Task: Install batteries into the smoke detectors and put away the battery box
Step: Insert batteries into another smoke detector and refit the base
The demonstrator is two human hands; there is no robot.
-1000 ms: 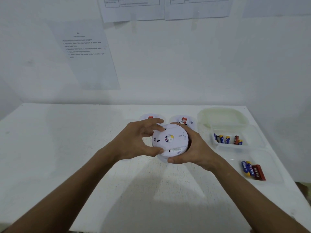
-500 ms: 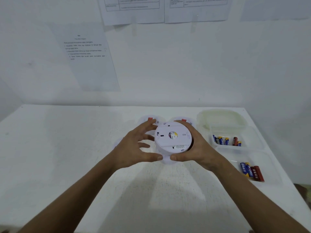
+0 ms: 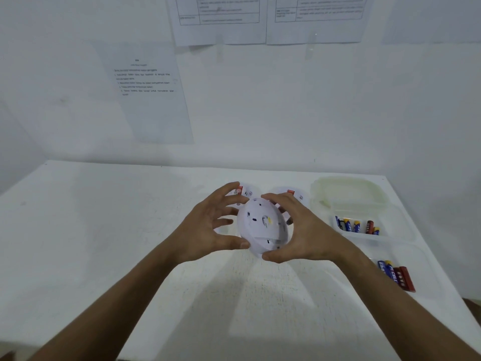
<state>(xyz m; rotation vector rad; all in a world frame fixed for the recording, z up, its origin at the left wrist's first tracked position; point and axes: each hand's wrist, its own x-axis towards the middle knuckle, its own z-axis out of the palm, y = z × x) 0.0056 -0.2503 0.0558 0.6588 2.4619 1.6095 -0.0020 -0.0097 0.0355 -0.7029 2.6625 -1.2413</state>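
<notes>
A round white smoke detector (image 3: pixel 261 226) is held tilted above the white table (image 3: pixel 104 243), its back plate facing me. My right hand (image 3: pixel 299 230) grips its right rim with thumb below and fingers over the top. My left hand (image 3: pixel 210 227) touches its lower left edge with the thumb; the fingers are spread and mostly off it. Two more white detectors (image 3: pixel 246 191) (image 3: pixel 294 194) lie behind. A clear battery box (image 3: pixel 406 230) at the right holds several batteries (image 3: pixel 356 226).
A clear lid or tray (image 3: pixel 421 259) in front of the box carries a few blue and red batteries (image 3: pixel 397 274). A cloudy plastic lid (image 3: pixel 346 188) lies behind the box. Paper sheets hang on the white wall. The table's right edge runs close to the containers.
The detector has tipped from flat to tilted, turning in my hands. My left fingers have lifted off its top and spread, leaving the thumb on the edge.
</notes>
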